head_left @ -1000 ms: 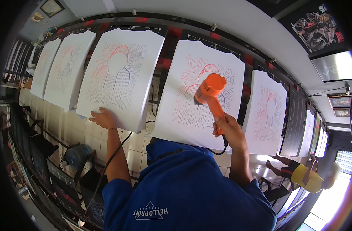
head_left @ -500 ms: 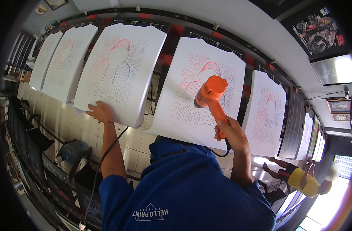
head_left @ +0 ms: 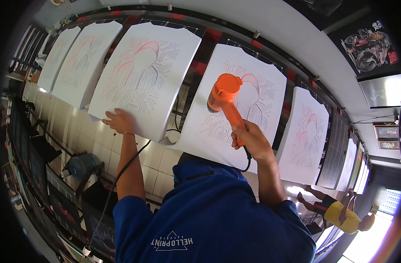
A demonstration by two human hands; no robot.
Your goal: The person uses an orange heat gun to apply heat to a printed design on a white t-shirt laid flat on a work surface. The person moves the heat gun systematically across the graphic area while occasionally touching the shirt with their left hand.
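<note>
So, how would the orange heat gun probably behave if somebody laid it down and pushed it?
The orange heat gun looks stiff, judging by its hard moulded shape. It seems manageable with one hand, since only the right hand grips it. Pushed, it may roll or rock, being rounded, and the black cord attached to it could drag.

A row of dark boards [head_left: 333, 151] is carried along a black frame [head_left: 199, 69] patched with red; white shirts [head_left: 143, 79], printed with fine red and dark lines, are spread over the boards side by side, their necklines set toward the far edge; toward the right, one grid-marked board is flanked by shirts; below, the floor [head_left: 104, 140] is covered with pale tiles.
</note>
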